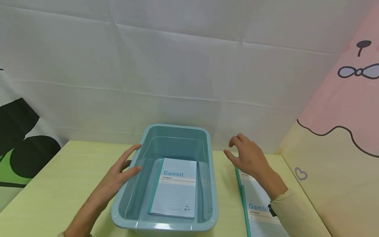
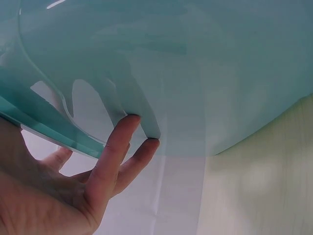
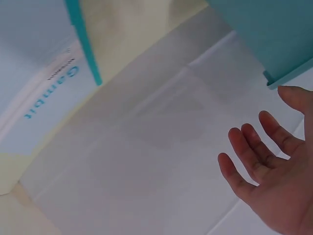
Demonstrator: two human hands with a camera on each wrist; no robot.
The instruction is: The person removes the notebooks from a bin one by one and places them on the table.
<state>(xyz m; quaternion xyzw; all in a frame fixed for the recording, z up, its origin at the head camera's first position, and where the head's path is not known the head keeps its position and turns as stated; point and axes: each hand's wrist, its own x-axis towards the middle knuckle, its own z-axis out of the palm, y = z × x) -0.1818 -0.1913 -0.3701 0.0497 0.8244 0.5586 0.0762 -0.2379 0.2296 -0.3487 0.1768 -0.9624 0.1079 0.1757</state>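
- on the pale yellow-green table (image 1: 50, 191): blue-green tub (image 1: 165, 225), upright, long side running away from the wearer, far end near the white sheet (image 1: 177, 59).
- tub contents: notebook (image 1: 174, 194), lying flat on the tub floor, cover up, "gambit" readable, teal spine on the left.
- left hand (image 1: 113, 179): at the tub's left side, fingers extended and spread; fingertips touch the outer wall in the left wrist view. how firmly they bear on it, cannot tell.
- right hand (image 1: 251, 158): raised to the right of the tub, apart from it; holds nothing, fingers loosely bent, wide gap to the thumb.
- below the right forearm: near notebook (image 1: 263, 225) and far notebook (image 1: 248, 181), both on the table with teal spines left; partly hidden by the arm and sleeve (image 1: 296, 214).
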